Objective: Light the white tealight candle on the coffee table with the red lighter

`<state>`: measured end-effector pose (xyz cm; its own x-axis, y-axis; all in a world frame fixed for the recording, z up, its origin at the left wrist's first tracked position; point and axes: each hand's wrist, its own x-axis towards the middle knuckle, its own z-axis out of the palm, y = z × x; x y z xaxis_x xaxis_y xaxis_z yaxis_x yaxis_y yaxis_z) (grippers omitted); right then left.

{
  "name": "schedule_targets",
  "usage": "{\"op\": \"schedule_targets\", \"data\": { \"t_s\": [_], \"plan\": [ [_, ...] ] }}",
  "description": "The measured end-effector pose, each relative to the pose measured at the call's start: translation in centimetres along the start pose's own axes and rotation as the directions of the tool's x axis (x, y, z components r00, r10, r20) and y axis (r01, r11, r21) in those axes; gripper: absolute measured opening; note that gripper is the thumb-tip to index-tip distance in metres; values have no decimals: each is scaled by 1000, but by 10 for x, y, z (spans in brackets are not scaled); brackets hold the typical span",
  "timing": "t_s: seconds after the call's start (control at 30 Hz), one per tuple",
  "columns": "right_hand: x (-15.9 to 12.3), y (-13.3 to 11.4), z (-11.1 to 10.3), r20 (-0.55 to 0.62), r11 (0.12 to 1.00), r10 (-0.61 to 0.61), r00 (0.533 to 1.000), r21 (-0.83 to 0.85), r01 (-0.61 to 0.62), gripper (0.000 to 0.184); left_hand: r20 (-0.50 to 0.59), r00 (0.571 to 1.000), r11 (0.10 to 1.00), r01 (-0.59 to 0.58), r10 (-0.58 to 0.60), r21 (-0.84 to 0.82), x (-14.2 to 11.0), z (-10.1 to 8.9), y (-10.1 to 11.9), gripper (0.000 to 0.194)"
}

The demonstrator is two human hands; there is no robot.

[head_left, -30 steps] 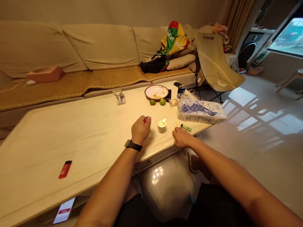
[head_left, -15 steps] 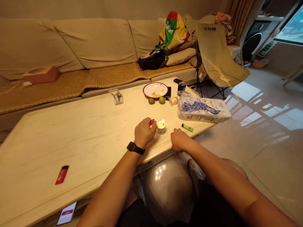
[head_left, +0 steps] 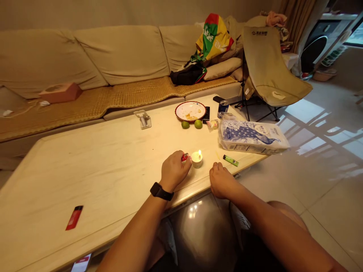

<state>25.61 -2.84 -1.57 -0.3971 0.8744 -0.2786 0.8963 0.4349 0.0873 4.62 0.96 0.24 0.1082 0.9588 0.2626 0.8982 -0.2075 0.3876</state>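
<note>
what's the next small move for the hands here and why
I'd probably ease the left hand and its red lighter a little away from the candle. The candle is lit, its flame is standing at the top, and the fingertips are right beside the cup, so drawing back seems the safer choice.

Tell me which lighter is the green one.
It's the lighter lying right of the lit candle, near the right hand; the other two, one in the left hand, are red.
</note>
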Motion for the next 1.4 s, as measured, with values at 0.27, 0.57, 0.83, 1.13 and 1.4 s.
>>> {"op": "schedule_targets", "data": {
  "t_s": [0.27, 0.57, 0.83, 1.13, 1.4],
  "plan": [
    [4, -1, 1, 35, 999, -20, 999, -26, 20, 64, -2, 1000, 998, -10, 10, 61, 5, 3, -3, 31],
    [3, -5, 5, 35, 998, -1, 999, -55, 3, 73, 35, 999, 989, -46, 41, 138, 9, 5, 7, 29],
    [5, -7, 7, 30, 995, 11, 999, -96, -9, 78, 31, 998, 983, -53, 48, 174, 6, 5, 17, 29],
    [1, -3, 6, 23, 995, -22, 999, -96, 24, 77, 33, 997, 975, -78, 72, 207, 13, 13, 26, 31],
    [-4, 5, 11, -7, 990, -92, 996, -108, 91, 74, 45, 997, 970, -68, 59, 234, 15, 7, 19, 27]
  ]
}}
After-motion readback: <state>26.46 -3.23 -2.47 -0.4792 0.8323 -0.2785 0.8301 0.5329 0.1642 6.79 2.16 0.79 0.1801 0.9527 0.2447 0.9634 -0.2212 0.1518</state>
